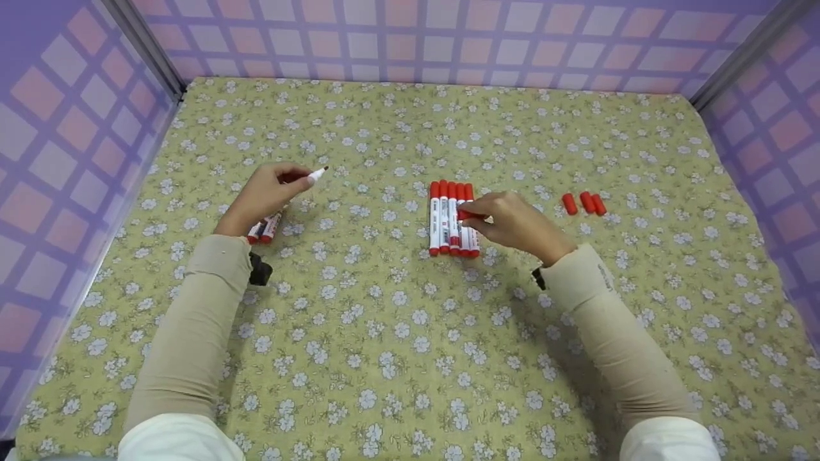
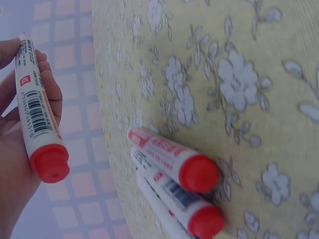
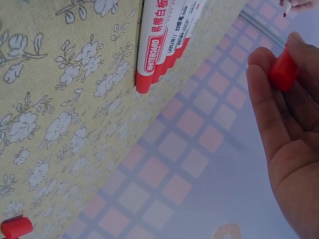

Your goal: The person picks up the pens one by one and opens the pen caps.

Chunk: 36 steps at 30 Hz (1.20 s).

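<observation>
My left hand (image 1: 266,192) pinches an uncapped whiteboard marker (image 2: 37,104), its dark tip pointing up and to the right in the head view. A red marker cap (image 3: 284,72) is held between the thumb and fingers of my right hand (image 1: 517,223). That hand hovers at the right side of a row of several white markers (image 1: 435,221) with red caps, partly covering it. Below my left wrist lie other white markers (image 2: 182,194) with red ends, side by side; the hand and forearm hide much of them in the head view.
Three loose red caps, one of them the leftmost cap (image 1: 569,203), lie on the cloth to the right of my right hand. A flowered yellow tablecloth (image 1: 384,307) covers the table. Checkered purple panels (image 1: 423,38) rise at the back and both sides.
</observation>
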Motion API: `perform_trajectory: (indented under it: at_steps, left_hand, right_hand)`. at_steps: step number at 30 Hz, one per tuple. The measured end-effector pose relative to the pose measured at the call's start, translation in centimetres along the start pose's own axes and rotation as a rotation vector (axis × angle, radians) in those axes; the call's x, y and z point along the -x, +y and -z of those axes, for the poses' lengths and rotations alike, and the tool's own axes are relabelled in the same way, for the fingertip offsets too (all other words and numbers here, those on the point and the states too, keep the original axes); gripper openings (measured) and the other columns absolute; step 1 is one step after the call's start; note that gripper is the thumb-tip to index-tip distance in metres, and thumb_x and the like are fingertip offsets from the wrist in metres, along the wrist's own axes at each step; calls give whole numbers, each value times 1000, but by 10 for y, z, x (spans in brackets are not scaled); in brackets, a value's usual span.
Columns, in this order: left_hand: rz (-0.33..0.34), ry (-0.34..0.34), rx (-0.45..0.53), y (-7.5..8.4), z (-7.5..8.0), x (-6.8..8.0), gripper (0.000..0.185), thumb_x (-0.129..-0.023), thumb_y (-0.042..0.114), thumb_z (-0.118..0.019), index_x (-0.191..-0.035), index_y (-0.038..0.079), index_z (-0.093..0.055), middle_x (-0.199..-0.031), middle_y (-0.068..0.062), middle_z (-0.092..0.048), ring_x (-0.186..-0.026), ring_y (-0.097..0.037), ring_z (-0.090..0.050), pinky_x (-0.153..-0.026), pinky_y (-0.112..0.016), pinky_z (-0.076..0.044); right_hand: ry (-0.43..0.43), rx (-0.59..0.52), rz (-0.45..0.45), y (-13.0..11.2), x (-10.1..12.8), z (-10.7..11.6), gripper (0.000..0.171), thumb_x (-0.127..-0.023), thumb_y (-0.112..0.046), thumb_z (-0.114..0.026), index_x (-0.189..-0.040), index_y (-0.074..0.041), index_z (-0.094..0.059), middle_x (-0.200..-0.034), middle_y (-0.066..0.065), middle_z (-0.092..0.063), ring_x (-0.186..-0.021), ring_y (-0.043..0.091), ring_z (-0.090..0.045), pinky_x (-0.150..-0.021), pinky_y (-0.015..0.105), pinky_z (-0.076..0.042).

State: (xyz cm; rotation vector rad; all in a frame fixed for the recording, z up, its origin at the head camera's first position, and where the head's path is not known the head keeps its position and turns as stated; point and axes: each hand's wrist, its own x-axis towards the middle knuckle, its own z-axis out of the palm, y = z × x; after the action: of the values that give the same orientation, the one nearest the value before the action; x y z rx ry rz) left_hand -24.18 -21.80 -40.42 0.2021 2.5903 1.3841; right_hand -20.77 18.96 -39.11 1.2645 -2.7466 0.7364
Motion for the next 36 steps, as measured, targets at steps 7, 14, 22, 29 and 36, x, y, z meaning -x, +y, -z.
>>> perform_trajectory:
  at_steps: [7, 14, 22, 29, 36]
  left_hand:
    - [46, 36, 23, -11, 13, 4, 47, -97, 38, -54, -131, 7, -57, -125, -14, -56, -111, -30, -52, -92, -43, -45]
    - [85, 67, 51, -16, 24, 12, 47, -98, 33, -53, -133, 2, -54, -128, -17, -53, -115, -29, -51, -98, -44, -42]
    - [182, 141, 75, -36, 32, 13, 48, -97, 36, -54, -134, 5, -53, -121, -6, -52, -111, -24, -50, -93, -38, -42]
    - [237, 169, 76, -43, 36, 18, 48, -98, 33, -51, -136, 3, -50, -122, -8, -50, -107, -22, -49, -89, -36, -43]
    - [269, 193, -15, -48, 40, 18, 47, -98, 28, -50, -136, 0, -51, -127, -18, -51, -105, -23, -49, -88, -35, -42]
  right_hand:
    - [-3, 1, 16, 0, 0, 0, 21, -92, -9, -64, -108, 1, -72, -97, 15, -73, -77, 21, -70, -66, 32, -57]
    - [-2, 5, 32, 2, -1, -2, 20, -92, -8, -64, -107, 1, -72, -96, 14, -74, -74, 20, -69, -65, 31, -57]
    - [-18, 11, 23, 0, -1, -1, 19, -92, -7, -64, -106, 2, -72, -97, 15, -74, -75, 20, -69, -66, 31, -57]
    - [-24, 5, 27, 1, -1, -1, 19, -92, -7, -64, -107, 1, -72, -96, 14, -74, -73, 19, -69, -64, 31, -57]
    - [-28, -6, 28, 2, 0, 0, 19, -92, -7, -64, -107, 2, -72, -97, 14, -73, -76, 20, -70, -67, 32, -57]
